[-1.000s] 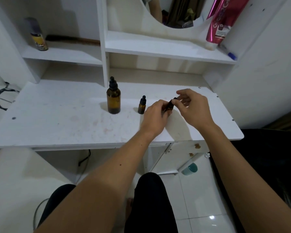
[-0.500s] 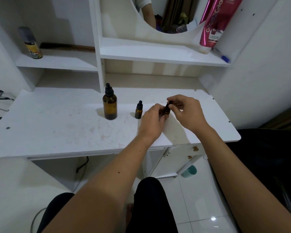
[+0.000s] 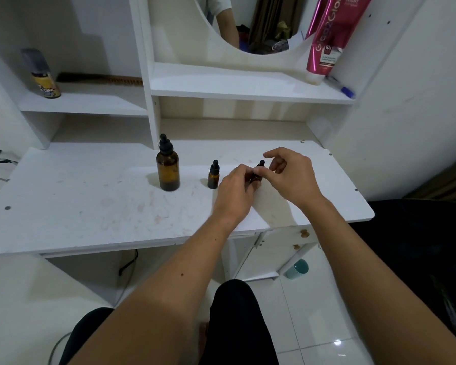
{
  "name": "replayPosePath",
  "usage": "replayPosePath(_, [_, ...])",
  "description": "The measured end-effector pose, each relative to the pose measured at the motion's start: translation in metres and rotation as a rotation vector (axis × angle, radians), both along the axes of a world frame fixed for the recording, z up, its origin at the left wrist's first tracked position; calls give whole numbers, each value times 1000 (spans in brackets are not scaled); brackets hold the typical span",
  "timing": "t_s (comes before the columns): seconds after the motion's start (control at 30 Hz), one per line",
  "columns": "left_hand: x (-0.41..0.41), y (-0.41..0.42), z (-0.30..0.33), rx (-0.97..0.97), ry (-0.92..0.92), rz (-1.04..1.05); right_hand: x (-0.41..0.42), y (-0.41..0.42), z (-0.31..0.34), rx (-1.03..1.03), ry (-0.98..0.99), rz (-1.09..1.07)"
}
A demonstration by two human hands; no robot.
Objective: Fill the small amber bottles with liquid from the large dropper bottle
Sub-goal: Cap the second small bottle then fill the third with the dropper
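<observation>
**Both hands on one small amber bottle**

The left hand (image 3: 234, 192) curls its fingers round the body of a small amber bottle (image 3: 257, 175), hiding most of the glass; only a dark sliver of it and the black dropper cap (image 3: 261, 164) show between the two hands. The right hand (image 3: 291, 177) meets it from the other side, thumb and a curled finger pinching at the cap, while its forefinger sticks out loosely above and touches nothing. Whether the cap is seated or loose on the neck cannot be told.

Just to the left of the left hand stands a second small amber bottle (image 3: 213, 176), upright, capped with a black rubber bulb, apart from the knuckles. Farther left again, well clear of both hands, is the large dropper bottle (image 3: 167, 167): round brown glass, squared shoulders, a ribbed black collar and a bulb on top.

All three sit on a white laminate desktop (image 3: 90, 206), matt and faintly stained pink. Beyond the hands rise white shelves; above the right hand a glossy pink tube (image 3: 327, 40) stands cap-down beside a blue-capped pen (image 3: 341, 88). Up and to the far left of the left hand stands a yellow-labelled spray can (image 3: 41, 75) with a grey cap.
</observation>
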State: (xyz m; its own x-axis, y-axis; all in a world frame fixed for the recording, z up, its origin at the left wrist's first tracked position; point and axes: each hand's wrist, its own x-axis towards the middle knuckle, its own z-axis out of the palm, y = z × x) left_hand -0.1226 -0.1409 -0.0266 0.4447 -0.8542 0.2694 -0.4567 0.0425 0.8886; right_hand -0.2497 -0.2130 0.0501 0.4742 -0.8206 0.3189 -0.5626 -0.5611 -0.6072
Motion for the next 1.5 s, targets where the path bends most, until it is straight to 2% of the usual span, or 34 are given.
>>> replayPosePath(0.17, [0,0,0,2,-11,-1,-2,1,0,-19,11,95])
replayPosePath(0.37, [-1,0,-1,13,2,-1,-3,0,0,-25,17,16])
replayPosePath(0.57, [0,-1,0,2,-4,4,-4,-6,-3,-11,46,141])
replayPosePath(0.73, [-2,-2,-2,15,-12,10,-1,-10,-10,-13,27,109])
replayPosePath(1.03, [-1,0,0,44,-51,19,6,0,-18,67,-39,-79])
replayPosePath(1.27, [-1,3,1,28,-22,14,1,3,-14,72,-19,-45])
replayPosePath(1.5, [-8,29,11,68,-33,80,-11,22,-4,25,-81,-69])
